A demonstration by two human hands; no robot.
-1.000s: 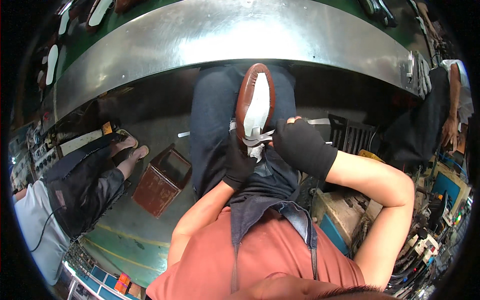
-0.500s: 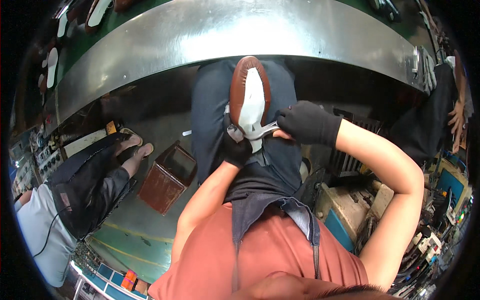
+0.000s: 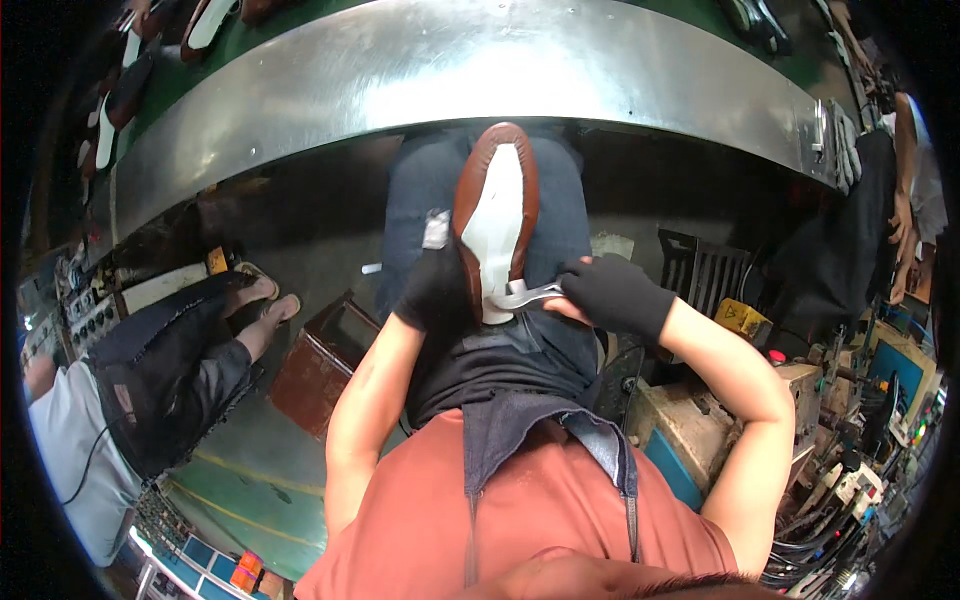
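A brown leather shoe [image 3: 468,205] with a white sole-shaped piece [image 3: 497,230] on its upturned underside rests on my lap, toe pointing away from me. Black-gloved, my left hand [image 3: 436,285] is closed around the shoe's left side near the heel. A whitish, tape-like wrapping [image 3: 436,229] shows at its thumb. My right hand [image 3: 612,291], gloved in black with bare fingertips, grips silver metal pincers [image 3: 535,296]. Their head lies against the heel's right edge, beside a small white flap [image 3: 517,287]. What sits in the jaws is too small to make out.
A curved metal bench edge [image 3: 450,65] runs across in front of my knees. Left of me stand a brown box-like stool [image 3: 315,375] and a seated person [image 3: 180,390]. A dark slatted crate [image 3: 705,275] and worn machinery [image 3: 690,420] are on my right.
My left hand has shifted from the heel end up the shoe's left side, its thumb off the sole. The right hand and pincers have moved slightly toward me, lower on the heel.
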